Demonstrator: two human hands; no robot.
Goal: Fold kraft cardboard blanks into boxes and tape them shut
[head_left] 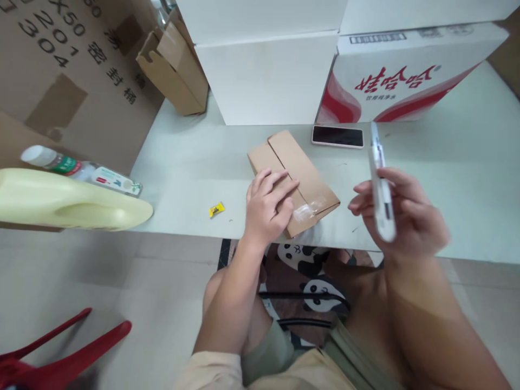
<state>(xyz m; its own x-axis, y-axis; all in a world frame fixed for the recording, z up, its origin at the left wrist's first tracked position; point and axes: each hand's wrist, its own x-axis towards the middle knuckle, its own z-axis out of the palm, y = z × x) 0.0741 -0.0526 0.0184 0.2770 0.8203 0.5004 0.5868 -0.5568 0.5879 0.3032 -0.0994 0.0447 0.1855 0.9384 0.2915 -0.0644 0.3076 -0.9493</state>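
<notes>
A small brown cardboard box (303,168) lies flat and at an angle near the table's front edge. Clear tape (307,210) covers the near end of its top seam. Across the left part of the lid rests my left hand (268,205), its fingers laid out on the cardboard rather than wrapped round it. To the right of the box, my right hand (406,211) is closed around a white utility knife (381,189), held in the air with its narrow tip pointing away from me. The knife is apart from the box.
A yellow wrapped sweet (216,209) lies left of the box; a phone (338,136) lies behind it. White cartons (276,81) line the back. At left are a pale yellow jug (73,200), a bottle (52,160) and an open carton (179,70). A red stool (69,352) stands below.
</notes>
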